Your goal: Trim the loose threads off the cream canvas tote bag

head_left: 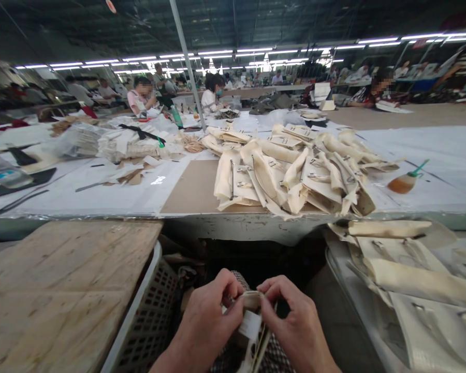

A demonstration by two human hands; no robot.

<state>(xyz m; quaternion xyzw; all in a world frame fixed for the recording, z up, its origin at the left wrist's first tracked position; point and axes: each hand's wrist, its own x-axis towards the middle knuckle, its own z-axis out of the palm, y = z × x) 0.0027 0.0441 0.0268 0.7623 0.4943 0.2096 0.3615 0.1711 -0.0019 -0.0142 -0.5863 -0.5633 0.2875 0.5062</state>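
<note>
Low in the head view, in front of my lap, my left hand [209, 318] and my right hand [295, 321] pinch the edge of a cream sewn piece [252, 299] between thumbs and fingers. My two hands grip it a short way apart, one at each end of its folded top edge. A small white tag [250, 325] hangs inside the piece, just below the fingers. The lower part of the piece drops towards my checked clothing [277, 357] and is partly hidden by my hands.
A pile of cream sewn pieces [291, 171] covers the table edge ahead; more pieces [419, 290] lie at right. A squeeze bottle of amber liquid [402, 183] lies beside the pile. At left are a plastic basket [151, 300] and a worn board [58, 290]. People work behind.
</note>
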